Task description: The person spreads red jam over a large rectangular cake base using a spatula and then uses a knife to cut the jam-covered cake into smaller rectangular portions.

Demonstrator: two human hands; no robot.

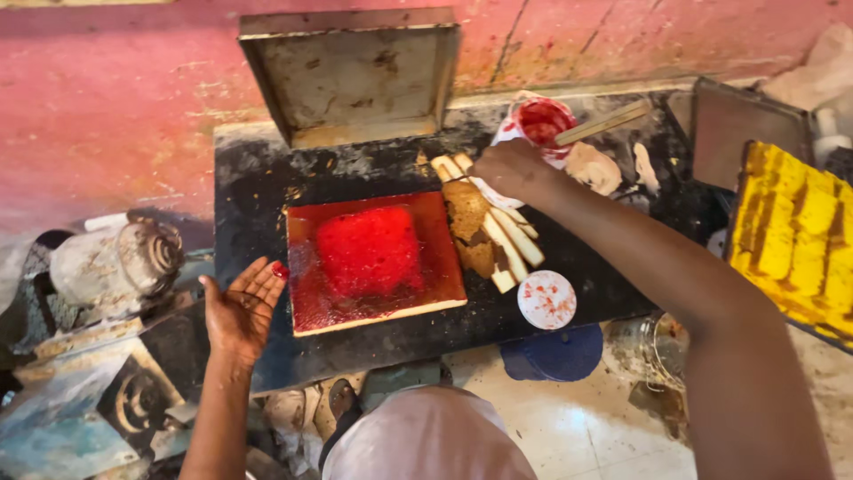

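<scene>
Right forearm crosses from lower right, right hand (508, 167) closed over cake slices (484, 233) at frame centre; left hand (242, 308) hangs open, palm up, touching nothing, just left of the red-coated cake board (378, 262).

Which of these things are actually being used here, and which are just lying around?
In use:
- left hand, open, red on a fingertip, beside the red-coated square board
- right hand, at the wooden sticks
- pot of red paint with a stick in it
- round lid, red-spattered

Lying about:
- open metal tray
- yellow slab
- old machine parts
</scene>
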